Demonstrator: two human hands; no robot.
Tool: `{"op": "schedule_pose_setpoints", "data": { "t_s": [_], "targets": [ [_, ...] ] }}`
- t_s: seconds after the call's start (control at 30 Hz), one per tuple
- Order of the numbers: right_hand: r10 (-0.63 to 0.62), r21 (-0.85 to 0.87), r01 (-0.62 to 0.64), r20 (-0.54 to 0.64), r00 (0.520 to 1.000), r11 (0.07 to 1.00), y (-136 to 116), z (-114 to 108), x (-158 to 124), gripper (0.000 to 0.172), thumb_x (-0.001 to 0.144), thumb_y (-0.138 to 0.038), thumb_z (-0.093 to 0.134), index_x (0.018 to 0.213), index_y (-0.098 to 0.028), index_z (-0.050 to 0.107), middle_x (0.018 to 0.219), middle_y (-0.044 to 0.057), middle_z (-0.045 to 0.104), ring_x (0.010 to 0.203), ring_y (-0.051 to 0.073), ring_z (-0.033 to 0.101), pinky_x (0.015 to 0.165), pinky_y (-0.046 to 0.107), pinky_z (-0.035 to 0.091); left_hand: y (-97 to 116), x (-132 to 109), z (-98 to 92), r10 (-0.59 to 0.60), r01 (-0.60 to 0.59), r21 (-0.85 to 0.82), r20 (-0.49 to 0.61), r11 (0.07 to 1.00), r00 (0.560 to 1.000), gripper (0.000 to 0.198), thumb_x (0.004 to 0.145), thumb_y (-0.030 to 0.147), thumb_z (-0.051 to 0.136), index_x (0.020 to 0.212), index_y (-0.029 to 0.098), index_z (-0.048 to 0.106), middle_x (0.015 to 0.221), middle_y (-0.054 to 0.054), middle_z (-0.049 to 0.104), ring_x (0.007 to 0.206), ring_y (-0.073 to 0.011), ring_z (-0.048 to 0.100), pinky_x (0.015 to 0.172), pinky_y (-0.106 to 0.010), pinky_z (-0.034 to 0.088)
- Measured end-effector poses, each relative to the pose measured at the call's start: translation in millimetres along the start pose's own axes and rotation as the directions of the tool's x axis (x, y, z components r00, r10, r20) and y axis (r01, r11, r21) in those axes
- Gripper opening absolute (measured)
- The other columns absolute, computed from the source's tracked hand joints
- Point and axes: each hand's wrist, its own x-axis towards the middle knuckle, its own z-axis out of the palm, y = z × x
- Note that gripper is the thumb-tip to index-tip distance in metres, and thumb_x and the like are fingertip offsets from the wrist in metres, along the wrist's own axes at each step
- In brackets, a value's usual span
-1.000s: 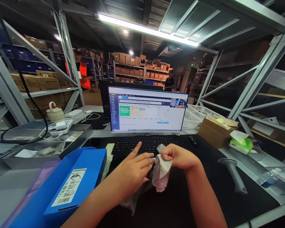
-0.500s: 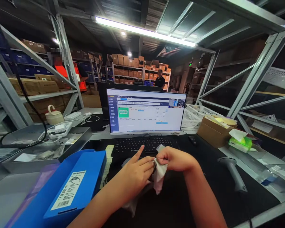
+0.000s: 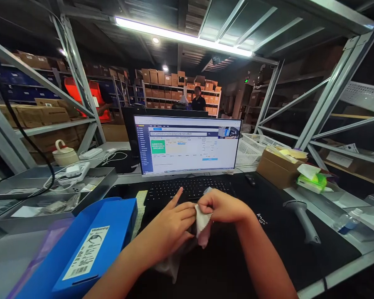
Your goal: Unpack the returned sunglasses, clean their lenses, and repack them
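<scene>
- The right hand [image 3: 222, 206] is curled, its fingers and thumb closed in a firm pinch on the top edge of a pale pink cloth [image 3: 203, 224].
- The left hand [image 3: 168, 226] sits just beside it with the index finger raised and the other fingers against the cloth; I cannot tell if it grips or only touches.
- The cloth hangs between the hands, its zigzag edge upward, and the pinch keeps that edge lifted off the mat.
- A small pale object [image 3: 207, 190] pokes out above the right hand; it is too hidden to name.
- A loose grey fabric [image 3: 170, 268] lies under the left wrist, on a black mat [image 3: 268, 249], which gives the hands a soft, dark place to work.
- A keyboard [image 3: 187, 189] lies just ahead of the hands, below a monitor [image 3: 187, 145] that faces the person.
- A blue box [image 3: 93, 245] with a white label sits left of the left arm, near a metal tray [image 3: 50, 187].
- A barcode scanner [image 3: 302, 220] lies on the mat to the right, its handle in easy reach of the right hand.
- A cardboard box [image 3: 277, 172] stands farther back on the surface [image 3: 15, 261].
</scene>
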Motion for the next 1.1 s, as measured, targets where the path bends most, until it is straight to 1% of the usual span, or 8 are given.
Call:
{"op": "schedule_pose_setpoints", "data": {
  "t_s": [0.1, 0.33, 0.5, 0.63, 0.73, 0.87, 0.93, 1.1],
  "targets": [
    [-0.055, 0.278, 0.051, 0.009, 0.998, 0.959, 13, -16, -5, 0.032, 0.061, -0.007, 0.059, 0.054, -0.020, 0.030, 0.055, -0.010, 0.026, 0.055, 0.007, 0.021, 0.051, 0.024, 0.016, 1, -1, -10.2, -0.028, 0.028, -0.007, -0.041, 1.000, 0.999, 0.026, 0.088, 0.025, 0.066, 0.113, 0.020, 0.065, 0.114, -0.001, 0.072, 0.121, -0.0170, 0.060, 0.127, -0.047, 0.002],
    [0.033, 0.470, 0.165, -0.385, 0.922, 0.867, 20, -11, 11, 0.048, 0.056, -0.018, 0.074, 0.055, -0.021, 0.026, 0.054, -0.010, 0.032, 0.051, 0.006, 0.025, 0.049, 0.021, 0.018, -5, -4, -20.9, -0.104, 0.124, 0.082, -0.207, 0.989, 0.973, 0.016, 0.090, 0.023, 0.063, 0.105, 0.017, 0.065, 0.114, -0.003, 0.073, 0.117, -0.0198, 0.062, 0.126, -0.054, 0.001],
    [0.273, 0.639, 0.403, -0.698, 0.662, 0.655, 6, 21, 39, 0.060, 0.050, -0.030, 0.085, 0.058, -0.022, 0.027, 0.054, -0.008, 0.042, 0.051, 0.008, 0.036, 0.051, 0.020, 0.029, -5, -5, -20.7, -0.180, 0.247, 0.171, -0.333, 0.954, 0.926, 0.019, 0.092, 0.024, 0.060, 0.109, 0.016, 0.064, 0.114, -0.006, 0.072, 0.113, -0.0223, 0.064, 0.123, -0.061, -0.001],
    [0.375, 0.590, 0.592, -0.807, 0.457, 0.549, 4, 55, 57, 0.060, 0.048, -0.030, 0.087, 0.060, -0.022, 0.028, 0.059, -0.006, 0.049, 0.057, 0.011, 0.044, 0.060, 0.023, 0.038, -3, -3, -6.9, -0.231, 0.344, 0.255, -0.386, 0.904, 0.893, 0.017, 0.092, 0.018, 0.055, 0.106, 0.014, 0.064, 0.110, -0.009, 0.073, 0.109, -0.0259, 0.065, 0.119, -0.068, -0.001],
    [0.365, 0.562, 0.566, -0.826, 0.430, 0.604, 9, 83, 67, 0.053, 0.053, -0.029, 0.082, 0.059, -0.023, 0.030, 0.058, -0.006, 0.045, 0.059, 0.013, 0.042, 0.061, 0.025, 0.038, -3, -3, 7.1, -0.275, 0.423, 0.281, -0.442, 0.862, 0.854, 0.017, 0.092, 0.016, 0.053, 0.104, 0.013, 0.065, 0.110, -0.012, 0.073, 0.106, -0.0289, 0.065, 0.115, -0.075, 0.006],
    [0.245, 0.374, 0.393, -0.908, 0.341, 0.840, 15, 108, 72, 0.042, 0.059, -0.025, 0.072, 0.051, -0.023, 0.031, 0.058, -0.004, 0.038, 0.060, 0.014, 0.034, 0.058, 0.025, 0.032, -3, -6, 20.5, -0.318, 0.488, 0.241, -0.512, 0.839, 0.798, 0.020, 0.090, 0.012, 0.047, 0.100, 0.013, 0.064, 0.112, -0.015, 0.071, 0.107, -0.0301, 0.063, 0.112, -0.077, 0.015],
    [0.213, 0.332, 0.350, -0.917, 0.336, 0.876, 15, 108, 72, 0.037, 0.059, -0.023, 0.069, 0.050, -0.023, 0.033, 0.059, -0.004, 0.040, 0.060, 0.014, 0.035, 0.058, 0.026, 0.032, -3, -7, 25.1, -0.342, 0.521, 0.212, -0.545, 0.827, 0.766, 0.020, 0.089, 0.012, 0.047, 0.099, 0.013, 0.063, 0.110, -0.016, 0.071, 0.107, -0.0302, 0.064, 0.111, -0.077, 0.018],
    [0.307, 0.554, 0.426, -0.796, 0.522, 0.715, 7, 78, 64, 0.049, 0.050, -0.023, 0.083, 0.054, -0.022, 0.034, 0.054, -0.006, 0.046, 0.056, 0.011, 0.040, 0.055, 0.023, 0.033, 0, -3, 26.0, -0.322, 0.500, 0.194, -0.562, 0.844, 0.762, 0.017, 0.091, 0.015, 0.052, 0.104, 0.015, 0.063, 0.107, -0.013, 0.072, 0.103, -0.0278, 0.065, 0.112, -0.075, 0.020]
  ]
}}
